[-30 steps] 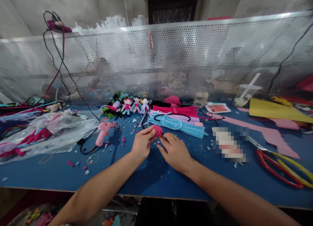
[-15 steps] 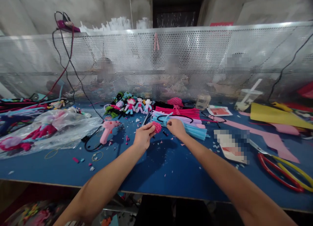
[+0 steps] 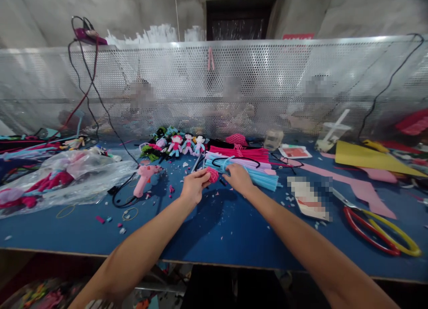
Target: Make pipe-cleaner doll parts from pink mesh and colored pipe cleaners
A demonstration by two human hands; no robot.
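Note:
My left hand (image 3: pixel 195 184) is closed, pinching a pink coiled fuzzy ball (image 3: pixel 212 175), apparently wound pipe cleaner, between thumb and fingertips above the table. To its right, my right hand (image 3: pixel 238 179) reaches to the near left side of a tied bundle of light blue pipe cleaners (image 3: pixel 262 179). Thumb and fingers there look a little apart, with nothing visible between them. A curved black pipe cleaner (image 3: pixel 236 158) lies across the bundle. Behind it are lilac pipe cleaners and a stack of hot pink pipe cleaners (image 3: pixel 254 153).
A pink glue gun (image 3: pixel 144 179) with its cord lies at left, near plastic-wrapped dolls (image 3: pixel 50 179). Several small dolls (image 3: pixel 187 144) stand behind. Large red-and-yellow-handled scissors (image 3: pixel 377 228), pink felt (image 3: pixel 371 193), yellow sheet (image 3: pixel 374 159) and a drink cup (image 3: pixel 332 135) are at right.
My right hand has drawn slightly down toward me, and its thumb and fingers have parted a little. My left hand still holds the pink ball. The whole view has shifted slightly.

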